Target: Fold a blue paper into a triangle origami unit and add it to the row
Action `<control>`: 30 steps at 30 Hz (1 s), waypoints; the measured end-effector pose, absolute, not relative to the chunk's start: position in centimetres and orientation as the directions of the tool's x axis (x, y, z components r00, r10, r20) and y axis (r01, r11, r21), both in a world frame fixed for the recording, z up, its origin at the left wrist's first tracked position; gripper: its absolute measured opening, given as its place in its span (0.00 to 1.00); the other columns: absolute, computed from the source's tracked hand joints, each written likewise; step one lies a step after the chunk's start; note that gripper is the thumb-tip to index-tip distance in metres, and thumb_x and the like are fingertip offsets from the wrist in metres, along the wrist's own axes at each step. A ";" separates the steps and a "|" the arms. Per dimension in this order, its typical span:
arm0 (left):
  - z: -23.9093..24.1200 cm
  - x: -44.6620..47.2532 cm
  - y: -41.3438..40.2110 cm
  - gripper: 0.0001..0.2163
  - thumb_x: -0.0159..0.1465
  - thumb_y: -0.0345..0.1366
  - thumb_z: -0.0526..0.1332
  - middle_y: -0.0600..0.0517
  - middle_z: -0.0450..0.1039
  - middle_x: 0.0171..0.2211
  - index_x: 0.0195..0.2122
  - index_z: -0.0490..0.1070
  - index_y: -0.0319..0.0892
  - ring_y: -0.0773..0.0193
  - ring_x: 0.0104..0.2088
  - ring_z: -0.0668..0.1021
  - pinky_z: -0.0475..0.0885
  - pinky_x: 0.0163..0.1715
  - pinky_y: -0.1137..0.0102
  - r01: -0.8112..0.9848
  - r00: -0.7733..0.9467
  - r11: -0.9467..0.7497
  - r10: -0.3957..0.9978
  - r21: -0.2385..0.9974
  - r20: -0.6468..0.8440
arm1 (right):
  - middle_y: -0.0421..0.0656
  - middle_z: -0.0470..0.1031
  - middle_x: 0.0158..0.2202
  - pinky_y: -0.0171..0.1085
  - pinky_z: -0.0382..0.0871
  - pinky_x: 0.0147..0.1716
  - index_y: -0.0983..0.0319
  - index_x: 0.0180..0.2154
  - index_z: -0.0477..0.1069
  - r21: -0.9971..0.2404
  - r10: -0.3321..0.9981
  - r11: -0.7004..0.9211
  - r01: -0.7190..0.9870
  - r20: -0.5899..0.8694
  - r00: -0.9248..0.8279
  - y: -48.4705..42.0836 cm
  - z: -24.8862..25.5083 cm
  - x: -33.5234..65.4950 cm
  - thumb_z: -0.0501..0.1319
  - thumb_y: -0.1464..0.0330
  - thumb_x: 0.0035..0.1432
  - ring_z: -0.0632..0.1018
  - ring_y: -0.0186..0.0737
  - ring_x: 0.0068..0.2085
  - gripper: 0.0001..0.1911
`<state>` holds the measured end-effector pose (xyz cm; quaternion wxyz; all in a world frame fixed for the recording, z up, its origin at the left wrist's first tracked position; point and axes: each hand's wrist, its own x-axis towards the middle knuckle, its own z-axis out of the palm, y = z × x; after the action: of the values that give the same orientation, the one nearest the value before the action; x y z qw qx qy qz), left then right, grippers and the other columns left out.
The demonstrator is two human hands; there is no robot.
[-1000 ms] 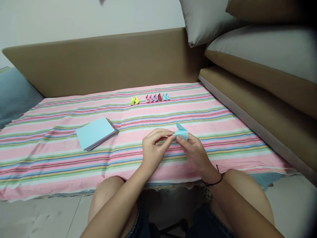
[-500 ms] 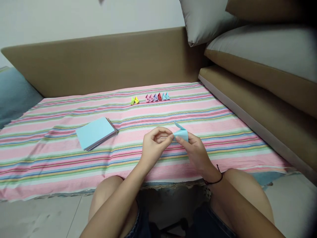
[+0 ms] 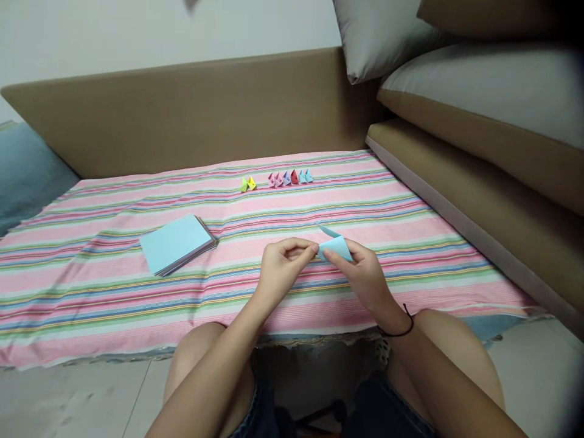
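Note:
A light blue piece of folded paper (image 3: 336,246) is held over the striped cloth, one narrow flap sticking up to the left. My right hand (image 3: 362,271) grips its right side, thumb across the front and fingers behind, mostly hidden. With thumb and index finger pinched, my left hand (image 3: 285,261) holds the paper's left tip. Farther back stands a row of small folded paper figures (image 3: 286,178) in pink, purple, red and light blue. Two more, a green and a yellow figure (image 3: 251,183), sit just left of that row.
A stack of paper sheets (image 3: 177,244), light blue on top, lies at the left on the striped cloth (image 3: 114,316). A brown backrest (image 3: 205,115) rises behind. Thick cushions (image 3: 479,103) are piled at the right, and a blue cushion (image 3: 31,170) is at the far left.
The folded paper has tilted slightly, its right corner now lower and farther right. Both hands keep their hold, nearly in the same place.

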<state>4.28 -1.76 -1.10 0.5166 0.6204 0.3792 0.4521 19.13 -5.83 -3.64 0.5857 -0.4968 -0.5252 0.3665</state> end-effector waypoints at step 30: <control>-1.8 4.7 -1.6 0.10 0.56 0.39 0.65 0.51 0.76 0.26 0.27 0.75 0.36 0.63 0.29 0.79 0.77 0.35 0.70 -0.070 0.280 -0.118 0.951 0.990 0.133 | 0.40 0.76 0.31 0.34 0.68 0.31 0.62 0.36 0.73 -0.983 0.968 0.168 -0.079 0.149 0.200 -5.8 -3.2 19.4 0.64 0.63 0.53 0.74 0.35 0.31 0.10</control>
<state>4.67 -1.60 -1.83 0.5466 0.5840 0.3769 0.4670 19.42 -5.76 -3.22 0.6079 -0.4802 -0.4629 0.4308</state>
